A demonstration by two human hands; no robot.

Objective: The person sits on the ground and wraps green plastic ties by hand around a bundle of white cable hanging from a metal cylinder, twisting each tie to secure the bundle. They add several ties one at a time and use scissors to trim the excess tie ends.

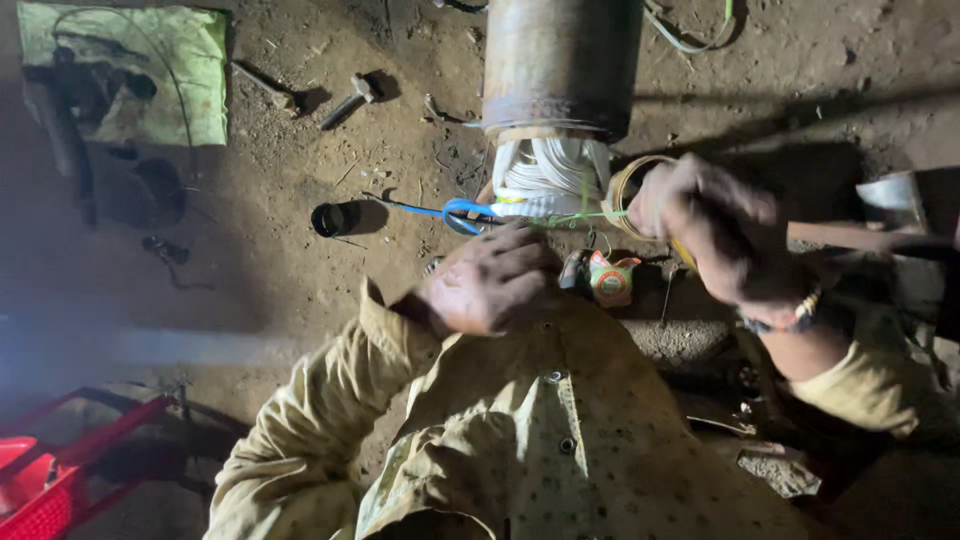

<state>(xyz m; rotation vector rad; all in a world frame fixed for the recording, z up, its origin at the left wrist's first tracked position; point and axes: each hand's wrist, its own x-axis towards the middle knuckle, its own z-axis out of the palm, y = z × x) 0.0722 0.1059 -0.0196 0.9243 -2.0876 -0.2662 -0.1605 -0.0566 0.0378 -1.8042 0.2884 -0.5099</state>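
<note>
While looking down from head camera, I see rusty metal cylinder [560, 65] lying on dirt floor [300, 240], white wire windings [548, 170] bulging from its near end. Left hand [490, 280] hovers just below windings, fingers curled together near blue wire [445, 211]. Right hand [715, 235] beside windings, fingers clamped on thin green thread [580, 215]; yellowish coil [625, 185] behind it. Small hammer [350, 100] well apart.

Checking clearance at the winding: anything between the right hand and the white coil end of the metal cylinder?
Nothing visible. The right hand sits just right of the white winding, touching a yellowish wire loop beside it. The left hand is below the winding, near the blue wire. A small tape roll lies lower, clear.
</note>
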